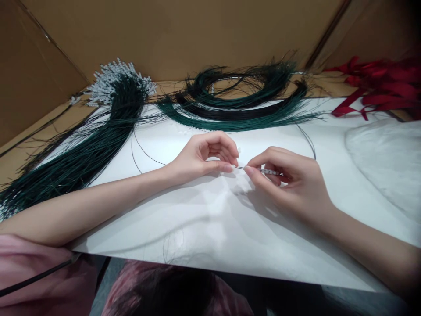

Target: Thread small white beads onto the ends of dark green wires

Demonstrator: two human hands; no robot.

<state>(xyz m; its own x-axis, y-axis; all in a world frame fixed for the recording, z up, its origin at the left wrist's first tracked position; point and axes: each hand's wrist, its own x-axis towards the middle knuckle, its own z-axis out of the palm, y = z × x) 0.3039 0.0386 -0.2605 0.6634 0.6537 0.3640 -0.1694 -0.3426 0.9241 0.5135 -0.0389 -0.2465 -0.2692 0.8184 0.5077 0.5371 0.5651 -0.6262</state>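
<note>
Above the white tabletop, my left hand (210,153) pinches a tiny white bead (234,167) between thumb and fingertips. Facing it from the right, my right hand (289,175) is closed on a thin dark wire (240,167) strung with small white beads (269,171). The wire's tip points left and reaches the bead at my left fingertips; whether it passes through the bead is too small to tell. Part of the beaded length is hidden inside my right hand.
A bundle of dark green wires (112,131) with white beaded ends (115,79) lies at the left. Curved bunches of green wire (237,120) lie at the back. Red ribbons (384,87) sit at the back right, above a clear plastic bag (391,162). Cardboard walls (184,35) edge the table.
</note>
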